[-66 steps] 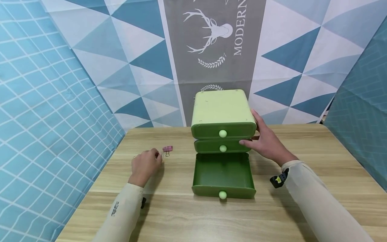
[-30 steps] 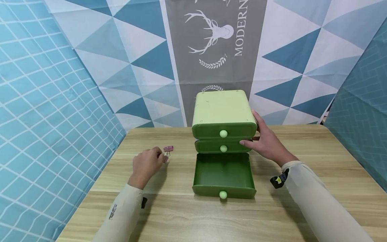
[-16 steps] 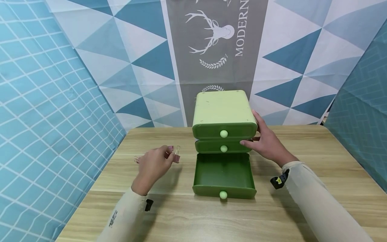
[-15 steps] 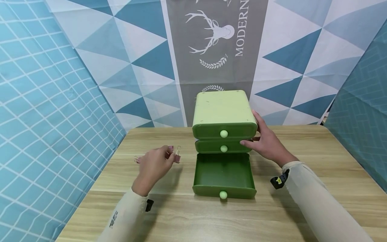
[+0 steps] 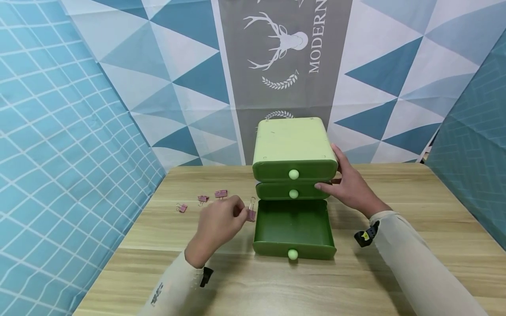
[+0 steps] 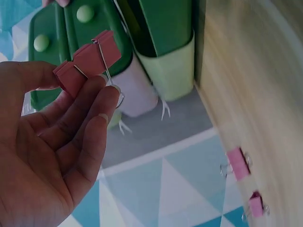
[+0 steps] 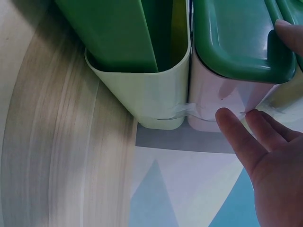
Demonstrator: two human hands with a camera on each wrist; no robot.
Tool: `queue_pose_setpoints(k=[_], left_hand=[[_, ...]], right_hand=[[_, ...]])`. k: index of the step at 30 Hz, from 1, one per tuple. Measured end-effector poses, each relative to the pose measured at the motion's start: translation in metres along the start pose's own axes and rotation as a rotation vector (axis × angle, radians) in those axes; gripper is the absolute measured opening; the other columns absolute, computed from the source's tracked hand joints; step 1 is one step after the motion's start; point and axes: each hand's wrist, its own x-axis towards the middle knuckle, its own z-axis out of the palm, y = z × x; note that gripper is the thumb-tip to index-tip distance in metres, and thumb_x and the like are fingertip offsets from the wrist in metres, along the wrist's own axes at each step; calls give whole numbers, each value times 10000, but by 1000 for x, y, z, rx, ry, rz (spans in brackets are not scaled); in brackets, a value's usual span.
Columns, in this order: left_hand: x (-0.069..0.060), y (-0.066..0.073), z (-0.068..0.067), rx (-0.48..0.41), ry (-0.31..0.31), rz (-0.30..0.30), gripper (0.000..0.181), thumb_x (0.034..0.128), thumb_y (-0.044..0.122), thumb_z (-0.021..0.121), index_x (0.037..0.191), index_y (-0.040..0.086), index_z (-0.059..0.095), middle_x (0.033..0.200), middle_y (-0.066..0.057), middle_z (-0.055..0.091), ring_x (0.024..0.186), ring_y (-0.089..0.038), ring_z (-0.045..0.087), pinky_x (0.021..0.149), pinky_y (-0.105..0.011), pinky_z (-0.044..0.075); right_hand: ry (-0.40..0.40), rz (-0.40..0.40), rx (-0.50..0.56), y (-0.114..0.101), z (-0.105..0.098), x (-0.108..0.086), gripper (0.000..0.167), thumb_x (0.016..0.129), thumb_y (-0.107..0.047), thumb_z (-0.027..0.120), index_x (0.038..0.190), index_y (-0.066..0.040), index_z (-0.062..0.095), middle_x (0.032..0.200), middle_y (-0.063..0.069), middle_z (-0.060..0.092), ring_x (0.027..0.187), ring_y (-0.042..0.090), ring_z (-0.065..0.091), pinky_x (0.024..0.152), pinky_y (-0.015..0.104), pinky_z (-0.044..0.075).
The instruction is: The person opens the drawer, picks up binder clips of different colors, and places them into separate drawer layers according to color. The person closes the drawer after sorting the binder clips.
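Note:
My left hand [image 5: 219,224] pinches a pink binder clip [image 5: 251,214] between thumb and fingers, just left of the pulled-out bottom drawer [image 5: 292,226]. In the left wrist view the clip [image 6: 97,54] shows its wire handle against the fingers. The green drawer unit [image 5: 292,140] has three stacked tiers; the upper two drawers are pushed in. My right hand [image 5: 352,188] holds the unit's right side, thumb on the middle drawer's front. Its fingertips [image 7: 227,116] touch the middle tier's pale pink side wall in the right wrist view.
Three more pink binder clips lie left on the wooden table [image 5: 237,281]: one clip [image 5: 182,208] apart at the left, another clip [image 5: 203,199] beside it, a third clip [image 5: 221,193] farther back. A patterned cloth [image 5: 186,87] hangs behind the table.
The left hand has moved right with a binder clip, from the clips at left to beside the open drawer. More clips on the table are uncovered. The right hand stays in place.

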Motion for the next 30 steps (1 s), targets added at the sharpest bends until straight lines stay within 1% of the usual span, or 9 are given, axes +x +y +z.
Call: queue_pose_setpoints(k=[5,9,15,17,22,24,27,30], left_hand=[[-1,8,11,-9,-8,36,126,907,251,700,790,229,658,609,167,524,479,-16,425,404,-245,343],[-2,11,20,-22,-36,60,106,903,255,710,807,230,672,641,167,569,502,8,447,420,-226,357],[0,15,31,-85,-79,102,74,911,236,732,852,204,700,695,137,626,558,6,504,465,-214,399],[1,17,35,-118,-104,121,68,921,227,732,871,192,704,711,128,633,578,4,516,496,-210,416],[4,20,43,-159,-202,155,62,947,248,716,917,194,714,708,150,602,580,-13,499,547,-229,424],[7,21,46,-153,-234,166,71,959,269,702,934,205,718,696,165,582,565,-22,478,553,-244,412],[11,24,50,-144,-264,193,81,970,276,687,952,205,719,701,168,577,555,-31,461,566,-258,411],[16,26,55,-107,-299,229,86,984,270,668,954,203,713,709,164,571,558,-33,462,579,-259,418]], right_hand=[[-2,-1,3,-3,0,0,1112,876,-140,795,1613,-344,-13,1536,170,332,1348,368,430,927,548,504],[-5,4,0,-5,0,-1,1113,878,-143,793,1614,-333,-18,1538,172,328,1350,370,427,931,547,502],[-5,5,1,-7,-1,-2,1103,883,-134,786,1614,-335,-16,1533,176,331,1341,371,436,929,547,503],[-4,5,0,-7,-2,-3,1101,883,-133,786,1615,-329,-13,1531,177,332,1339,371,438,925,546,506],[-6,7,6,-6,-2,-2,1103,882,-135,787,1617,-322,-15,1536,178,326,1342,372,436,921,544,508],[-5,7,5,-5,-2,-2,1107,882,-139,788,1614,-333,-19,1535,179,327,1341,374,435,921,545,508],[-2,8,3,-3,-2,-2,1105,883,-149,789,1613,-339,-19,1533,176,332,1342,371,434,921,543,509],[-1,3,0,-2,-1,-2,1104,882,-159,791,1618,-314,-18,1536,174,332,1349,371,428,922,542,508]])
